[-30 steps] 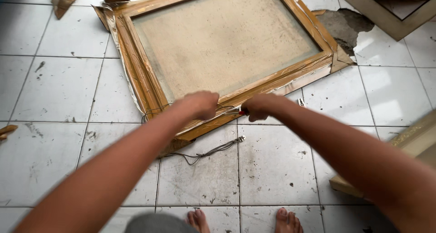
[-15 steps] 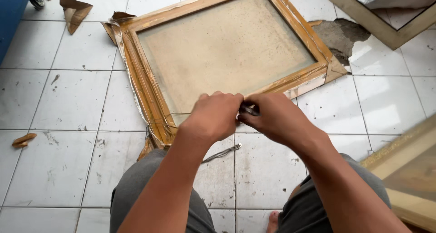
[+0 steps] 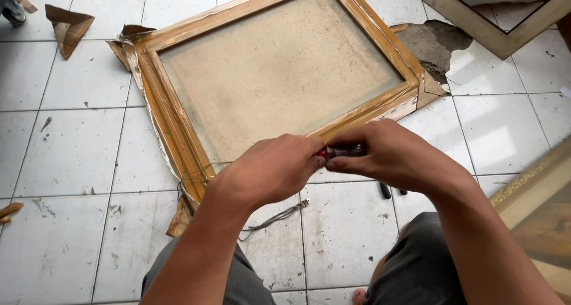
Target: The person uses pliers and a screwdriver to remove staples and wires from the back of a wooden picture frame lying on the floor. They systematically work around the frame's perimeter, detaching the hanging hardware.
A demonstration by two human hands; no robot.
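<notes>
Both hands meet over the near rail of the frame. The right hand [image 3: 395, 156] is closed around a small dark tool with a red part [image 3: 342, 151], of which only a short length shows between the two fists; its kind cannot be told. The left hand [image 3: 270, 168] is curled shut with its fingertips pressed against the same tool from the other side, probably to steady it while the right hand works it.

Just beyond the knuckles lies the wooden picture frame [image 3: 172, 120], back side up on the white tiled floor [image 3: 71, 156], its beige backing board [image 3: 279, 73] filling the opening. Lying flat, it presents its near rail directly under the hands. Torn brown paper tape [image 3: 425, 91] peels off the corners. A thin wire [image 3: 273, 219] trails from the left corner across the tile near the person's knee. A scrap of brown card [image 3: 68, 25] lies well apart at upper left, and another frame's edge [image 3: 523, 192] shows at right.

Compared with half a second ago, the hands sit lower and nearer the camera, off the rail edge, and the view has tilted down slightly.
</notes>
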